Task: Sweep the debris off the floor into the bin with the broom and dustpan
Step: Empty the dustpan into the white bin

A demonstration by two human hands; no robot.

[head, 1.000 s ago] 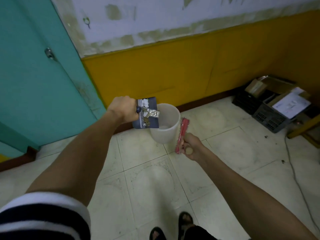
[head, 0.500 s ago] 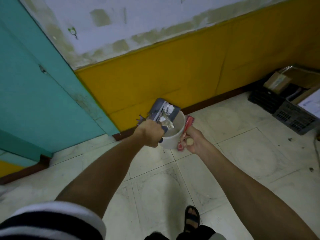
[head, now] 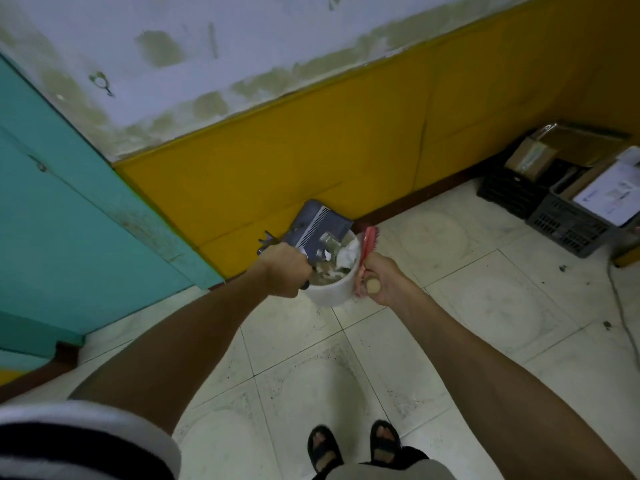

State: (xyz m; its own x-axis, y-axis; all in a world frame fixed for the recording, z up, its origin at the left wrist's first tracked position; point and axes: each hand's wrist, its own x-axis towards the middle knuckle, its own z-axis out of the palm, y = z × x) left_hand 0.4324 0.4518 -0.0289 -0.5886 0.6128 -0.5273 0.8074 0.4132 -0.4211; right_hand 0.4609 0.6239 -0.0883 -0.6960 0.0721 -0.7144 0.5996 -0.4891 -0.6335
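Observation:
A white round bin (head: 330, 291) stands on the tiled floor by the yellow wall. My left hand (head: 284, 270) grips the handle of a grey-blue dustpan (head: 317, 225), which is tipped steeply over the bin's mouth. Crumpled paper and foil debris (head: 341, 256) lies at the pan's lower edge and inside the bin. My right hand (head: 384, 278) holds a small red brush (head: 367, 252) by its wooden handle, upright against the bin's right rim.
A teal door (head: 69, 216) is at the left. Dark crates with cardboard boxes and papers (head: 568, 199) sit in the right corner. A cable (head: 620, 306) runs along the floor at the right edge. My sandalled feet (head: 353, 445) are on the tiles below.
The dustpan has tipped from nearly level to steep over the bin, and debris has slid from it into the bin. The brush has moved close to the rim.

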